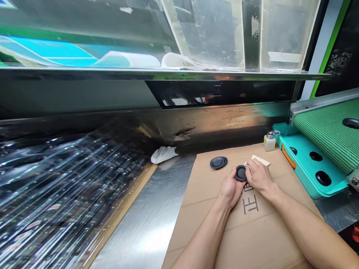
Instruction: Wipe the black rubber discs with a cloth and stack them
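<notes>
While the left hand (pixel 232 186) is gripping a black disc (pixel 240 173), seemingly for steadiness, the right hand (pixel 258 175) is pinching white cloth (pixel 247 165).

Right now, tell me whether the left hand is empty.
No, the left hand holds a black disc above the cardboard, with the right hand at the disc's edge.

1. The left hand (pixel 231 188) holds a black disc (pixel 240 173); the right hand (pixel 258 175) touches its rim.
2. Stacked discs (pixel 218 163) lie near the far left corner of the cardboard (pixel 196 216).
3. A white bottle (pixel 269 144) stands near the cardboard's far right corner.
4. Beside the cardboard's right edge, a turquoise tray (pixel 303 181) carries black pieces (pixel 323 178).
</notes>
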A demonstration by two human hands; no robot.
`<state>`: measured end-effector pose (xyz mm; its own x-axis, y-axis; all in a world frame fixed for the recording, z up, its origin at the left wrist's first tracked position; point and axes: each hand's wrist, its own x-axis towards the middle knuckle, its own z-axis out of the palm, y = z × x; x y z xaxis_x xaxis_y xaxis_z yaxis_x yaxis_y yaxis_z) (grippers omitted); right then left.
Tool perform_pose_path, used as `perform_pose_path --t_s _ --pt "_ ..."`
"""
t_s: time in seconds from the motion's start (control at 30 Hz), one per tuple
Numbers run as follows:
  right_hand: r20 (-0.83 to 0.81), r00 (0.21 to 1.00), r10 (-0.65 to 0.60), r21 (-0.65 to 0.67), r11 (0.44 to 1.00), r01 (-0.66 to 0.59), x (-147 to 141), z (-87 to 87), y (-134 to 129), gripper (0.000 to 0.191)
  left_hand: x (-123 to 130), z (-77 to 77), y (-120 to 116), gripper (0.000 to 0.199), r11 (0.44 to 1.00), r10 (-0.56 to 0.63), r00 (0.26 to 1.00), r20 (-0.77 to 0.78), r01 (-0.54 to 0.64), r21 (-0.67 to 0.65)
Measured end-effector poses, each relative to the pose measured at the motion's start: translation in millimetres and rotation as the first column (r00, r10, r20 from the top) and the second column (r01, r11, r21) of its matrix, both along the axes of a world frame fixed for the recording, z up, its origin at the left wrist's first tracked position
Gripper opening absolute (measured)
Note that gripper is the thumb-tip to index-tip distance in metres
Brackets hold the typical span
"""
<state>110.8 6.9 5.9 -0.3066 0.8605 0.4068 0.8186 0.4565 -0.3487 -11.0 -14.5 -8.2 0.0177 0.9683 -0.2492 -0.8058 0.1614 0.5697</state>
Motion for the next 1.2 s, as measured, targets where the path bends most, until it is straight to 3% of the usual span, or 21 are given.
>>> perform_pose_path --t_s 0.13,0.33,0.53,0.73,0.97,1.2 --pt "0.018 1.0 0.0 -0.097 0.995 0.002 4 3.4 -8 0.014 -4 5.1 1 0.038 0.998 0.041 0.999 0.022 -0.04 -0.053" --pt "-0.005 0.978 0.21 -0.09 0.974 -0.21 -10 3.4 -21 0.01 -6 7.5 0 0.043 0.998 0.007 0.997 0.073 -0.003 -0.062" --pt "-0.067 0.996 0.057 -0.067 0.996 -0.062 -10 2.0 -16 0.014 -5 7.2 0 0.043 0.999 0.026 0.994 0.102 -0.023 -0.035" --pt "-0.151 0.96 0.236 -0.017 0.97 -0.241 -19 0.7 -25 0.011 -4 7.8 -4 0.034 0.996 -0.089 0.985 0.15 0.091 -0.009" --pt "-0.253 0.953 0.167 0.022 0.986 -0.167 -26 3.6 -22 0.014 2 7.8 -6 0.039 0.995 -0.095 0.984 0.15 0.091 0.027" --pt "-0.11 0.96 0.259 -0.069 0.961 -0.267 -14 13.7 -23 0.009 -5 7.3 -4 0.035 0.997 -0.069 0.991 0.114 0.073 -0.032"
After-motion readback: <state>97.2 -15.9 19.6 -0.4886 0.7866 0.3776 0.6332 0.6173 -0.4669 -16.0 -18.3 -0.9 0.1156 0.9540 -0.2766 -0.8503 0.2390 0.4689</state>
